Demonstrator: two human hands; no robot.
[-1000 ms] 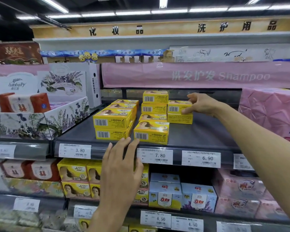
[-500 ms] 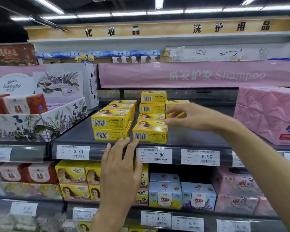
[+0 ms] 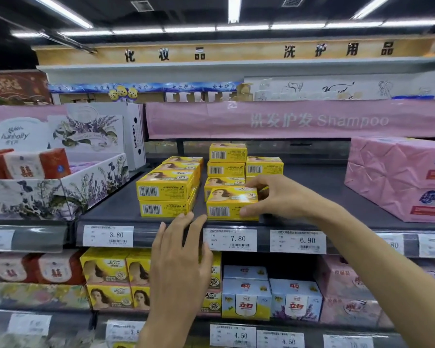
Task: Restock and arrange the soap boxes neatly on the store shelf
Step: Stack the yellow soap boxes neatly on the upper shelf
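Yellow soap boxes stand in stacks on the dark shelf (image 3: 106, 209). A left stack (image 3: 166, 194) is two high, and a taller stack (image 3: 227, 159) stands behind the middle, with another box (image 3: 264, 166) to its right. At the shelf's front edge sits a single yellow box (image 3: 230, 204). My right hand (image 3: 279, 197) grips this front box at its right end, thumb on the front face and fingers over the top. My left hand (image 3: 181, 257) is raised in front of the shelf's price rail, fingers straight, holding nothing.
A floral display tray (image 3: 60, 192) with red soap packs sits on the left. Large pink wrapped packs (image 3: 399, 177) fill the shelf's right end. Price tags (image 3: 230, 239) line the rail. The shelf below holds yellow, blue and pink soap packs.
My right hand came forward from the back right boxes to the front yellow box and took hold of it. My left hand stayed by the price rail.
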